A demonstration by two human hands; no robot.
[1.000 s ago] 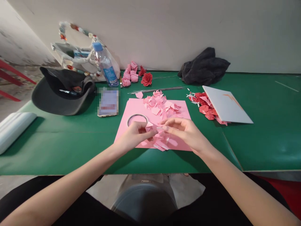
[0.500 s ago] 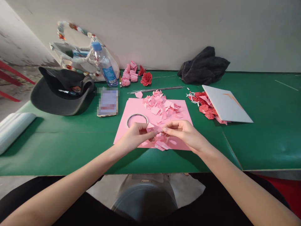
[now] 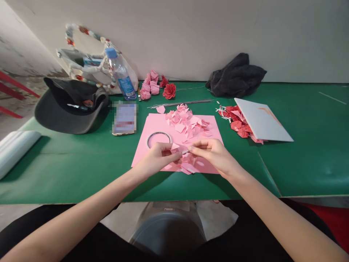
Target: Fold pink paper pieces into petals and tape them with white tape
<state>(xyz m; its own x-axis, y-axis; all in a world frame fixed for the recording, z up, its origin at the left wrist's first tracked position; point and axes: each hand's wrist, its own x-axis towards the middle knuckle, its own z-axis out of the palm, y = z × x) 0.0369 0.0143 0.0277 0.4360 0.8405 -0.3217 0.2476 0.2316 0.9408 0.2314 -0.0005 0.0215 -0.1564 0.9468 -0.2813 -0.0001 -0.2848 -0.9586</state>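
My left hand (image 3: 163, 155) pinches a small pink paper petal (image 3: 175, 147) between thumb and fingers. My right hand (image 3: 208, 153) is closed on a short white strip (image 3: 185, 151) that spans the gap between the two hands, its left end close to the petal. Under them lies a stack of pink paper sheets (image 3: 143, 145). Loose pink petals (image 3: 188, 168) are scattered just below my fingers, and a heap of folded pink petals (image 3: 180, 118) sits behind. Beside my left hand rests a roll of tape (image 3: 148, 140).
Thin wires (image 3: 185, 103) and finished paper roses (image 3: 169, 91) lie at the back. A phone (image 3: 124, 118), a bottle (image 3: 122, 78), a bag (image 3: 128, 67) and a cap (image 3: 62, 112) stand left. Red petals (image 3: 240, 127) lie partly under a white board (image 3: 264, 122); a black cloth (image 3: 237, 78) is behind.
The hands have drawn very slightly apart, and more of the white strip shows between them. Everything else on the table stays in place.
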